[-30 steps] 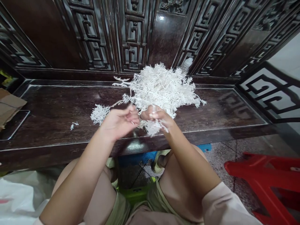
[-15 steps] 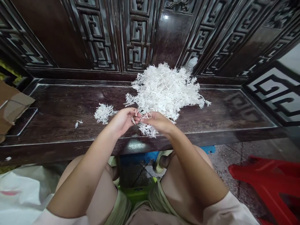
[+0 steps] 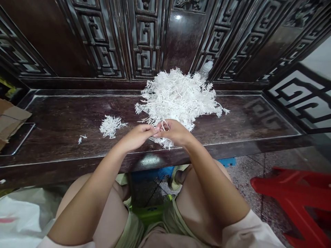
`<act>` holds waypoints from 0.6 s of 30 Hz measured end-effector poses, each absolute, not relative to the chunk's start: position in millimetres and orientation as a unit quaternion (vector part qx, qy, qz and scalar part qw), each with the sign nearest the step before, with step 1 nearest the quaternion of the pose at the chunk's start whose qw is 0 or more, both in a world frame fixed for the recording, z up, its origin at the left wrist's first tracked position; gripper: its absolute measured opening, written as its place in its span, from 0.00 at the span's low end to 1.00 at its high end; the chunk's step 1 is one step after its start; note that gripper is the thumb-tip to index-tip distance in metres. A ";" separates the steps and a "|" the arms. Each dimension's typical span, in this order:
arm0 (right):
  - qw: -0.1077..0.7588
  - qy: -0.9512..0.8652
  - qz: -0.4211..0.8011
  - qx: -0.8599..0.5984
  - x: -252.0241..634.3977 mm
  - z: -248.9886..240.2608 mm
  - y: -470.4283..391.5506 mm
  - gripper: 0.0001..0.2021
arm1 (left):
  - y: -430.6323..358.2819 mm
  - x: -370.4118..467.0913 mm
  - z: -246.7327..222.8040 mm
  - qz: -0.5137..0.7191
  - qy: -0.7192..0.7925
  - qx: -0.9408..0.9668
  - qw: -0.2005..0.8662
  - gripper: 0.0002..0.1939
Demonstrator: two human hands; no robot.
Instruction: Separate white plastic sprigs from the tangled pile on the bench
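Dark carved bench [image 3: 59, 120], glossy. Left hand [image 3: 138, 136] and right hand [image 3: 173, 132] meet fingertip to fingertip, both pinched shut on a white sprig [image 3: 162, 140] at the near edge of the sprig pile [image 3: 178, 96]. Likely light, springy, brittle-tipped; best held by the stem.

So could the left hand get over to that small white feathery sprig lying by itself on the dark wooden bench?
Probably yes. The small white feathery sprig lies apart on bare dark wooden bench, just left of the left hand, with nothing between them.
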State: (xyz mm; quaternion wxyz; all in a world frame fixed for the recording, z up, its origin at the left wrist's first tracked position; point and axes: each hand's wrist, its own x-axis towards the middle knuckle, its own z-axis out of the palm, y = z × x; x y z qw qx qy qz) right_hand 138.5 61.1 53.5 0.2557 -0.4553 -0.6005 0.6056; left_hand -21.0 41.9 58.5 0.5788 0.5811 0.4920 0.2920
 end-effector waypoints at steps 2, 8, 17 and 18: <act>0.260 -0.591 0.611 -0.458 140.6 57.2 61.4 0.15 | 42.3 -20.8 57.0 0.291 0.480 0.564 0.606 0.16; 0.290 -0.572 0.632 -0.436 144.0 68.6 59.7 0.13 | 41.3 -21.6 56.5 0.340 0.489 0.501 0.628 0.14; 0.221 -0.637 0.595 -0.437 140.6 66.5 55.2 0.10 | 39.4 -19.9 60.6 0.328 0.512 0.564 0.559 0.14; 0.213 -0.651 0.581 -0.439 140.5 65.7 55.4 0.10 | 39.4 -19.3 60.5 0.325 0.516 0.569 0.552 0.13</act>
